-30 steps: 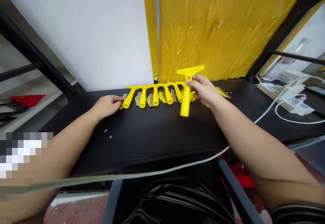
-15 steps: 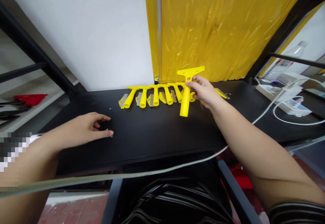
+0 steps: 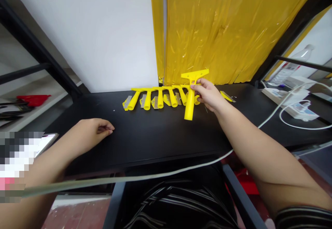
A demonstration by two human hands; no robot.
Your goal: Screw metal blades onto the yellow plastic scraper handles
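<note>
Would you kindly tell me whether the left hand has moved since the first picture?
Yes: the left hand has moved leftward and toward the front of the black tabletop, away from the leftmost yellow scraper handle.

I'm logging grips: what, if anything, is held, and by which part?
The right hand holds a yellow T-shaped tool by its upper handle, just below the crossbar. Whether the left hand pinches anything cannot be told.

Clearance: black tabletop [image 3: 150,137] open at front centre.
Free passage between left hand [image 3: 93,131] and right hand [image 3: 209,94]. Raised yellow scraper [image 3: 189,106] limits the right side; row of yellow handles [image 3: 160,99] blocks the rear; white cable [image 3: 77,183] crosses before the near edge.
</note>
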